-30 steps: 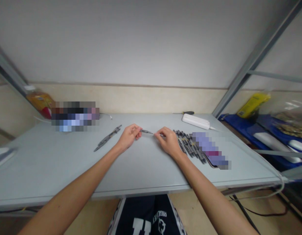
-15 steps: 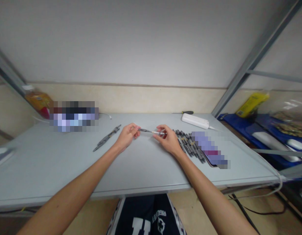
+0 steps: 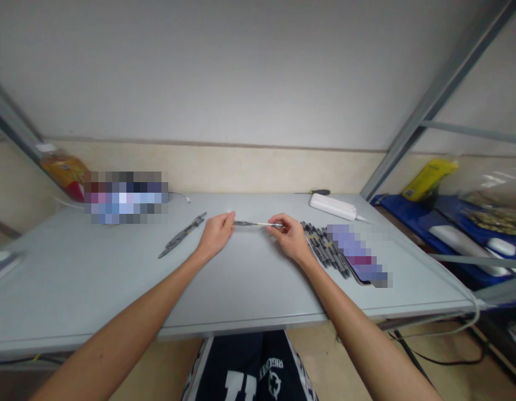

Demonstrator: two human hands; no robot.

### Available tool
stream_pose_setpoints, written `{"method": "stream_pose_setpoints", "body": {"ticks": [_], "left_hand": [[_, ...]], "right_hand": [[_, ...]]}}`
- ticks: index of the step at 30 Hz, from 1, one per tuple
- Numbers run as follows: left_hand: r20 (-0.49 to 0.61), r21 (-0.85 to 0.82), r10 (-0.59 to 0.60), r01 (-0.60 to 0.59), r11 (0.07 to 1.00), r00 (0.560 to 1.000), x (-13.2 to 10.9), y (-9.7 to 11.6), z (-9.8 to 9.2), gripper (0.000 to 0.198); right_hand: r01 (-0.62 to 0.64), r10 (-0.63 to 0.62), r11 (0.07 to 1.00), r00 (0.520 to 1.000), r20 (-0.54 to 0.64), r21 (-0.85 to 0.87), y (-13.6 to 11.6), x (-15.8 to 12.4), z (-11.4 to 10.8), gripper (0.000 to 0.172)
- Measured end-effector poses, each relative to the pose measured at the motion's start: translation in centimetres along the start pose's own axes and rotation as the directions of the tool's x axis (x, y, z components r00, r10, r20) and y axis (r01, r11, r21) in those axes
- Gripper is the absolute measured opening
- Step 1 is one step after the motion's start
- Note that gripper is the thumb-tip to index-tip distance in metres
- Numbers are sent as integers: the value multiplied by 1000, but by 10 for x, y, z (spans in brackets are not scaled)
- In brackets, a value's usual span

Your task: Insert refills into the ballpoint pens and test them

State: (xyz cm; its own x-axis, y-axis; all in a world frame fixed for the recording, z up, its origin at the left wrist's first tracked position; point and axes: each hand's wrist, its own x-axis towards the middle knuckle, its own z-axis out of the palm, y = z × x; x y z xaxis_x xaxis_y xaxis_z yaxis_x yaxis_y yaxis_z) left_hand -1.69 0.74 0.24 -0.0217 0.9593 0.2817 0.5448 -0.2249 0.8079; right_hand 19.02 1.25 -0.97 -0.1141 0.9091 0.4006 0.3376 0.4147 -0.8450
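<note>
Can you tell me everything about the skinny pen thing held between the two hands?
The pen is thin and looks partly taken apart. It has a dark grey piece at the left hand end and a slim pale rod running to the right hand. It looks like plastic. It lies nearly level, with fingertips pinching each end, over the grey table. Nothing else seems to touch it.

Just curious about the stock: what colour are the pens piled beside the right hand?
The piled pens look black or very dark grey; head view.
</note>
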Motion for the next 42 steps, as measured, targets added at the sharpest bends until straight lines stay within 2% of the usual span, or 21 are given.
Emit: {"method": "stream_pose_setpoints", "body": {"ticks": [4, 9, 14, 36, 39, 42], "left_hand": [[-84, 87, -46, 54, 995, 995, 1, 2, -4, 50], [-165, 78, -67, 80, 994, 984, 5, -2, -7, 48], [-202, 90, -77, 97, 991, 976, 5, -4, -8, 47], [-155, 86, -45, 59, 994, 987, 4, -4, -6, 47], [-129, 71, -56, 66, 995, 990, 3, -3, -5, 47], [-60, 13, -57, 58, 998, 997, 0, -1, -1, 47]], "right_hand": [[-29, 30, 998, 1000, -6, 57, -2, 2, -2, 19], [-64, 79, 982, 994, -79, 175, 2, 6, -6, 23], [-99, 124, 978, 983, -132, 185, 3, 7, -10, 20], [-83, 105, 977, 989, -107, 195, 6, 6, -7, 21], [-76, 89, 981, 994, -65, 180, 4, 5, -5, 22], [-93, 98, 981, 995, -20, 170, -1, 2, -2, 23]]}}
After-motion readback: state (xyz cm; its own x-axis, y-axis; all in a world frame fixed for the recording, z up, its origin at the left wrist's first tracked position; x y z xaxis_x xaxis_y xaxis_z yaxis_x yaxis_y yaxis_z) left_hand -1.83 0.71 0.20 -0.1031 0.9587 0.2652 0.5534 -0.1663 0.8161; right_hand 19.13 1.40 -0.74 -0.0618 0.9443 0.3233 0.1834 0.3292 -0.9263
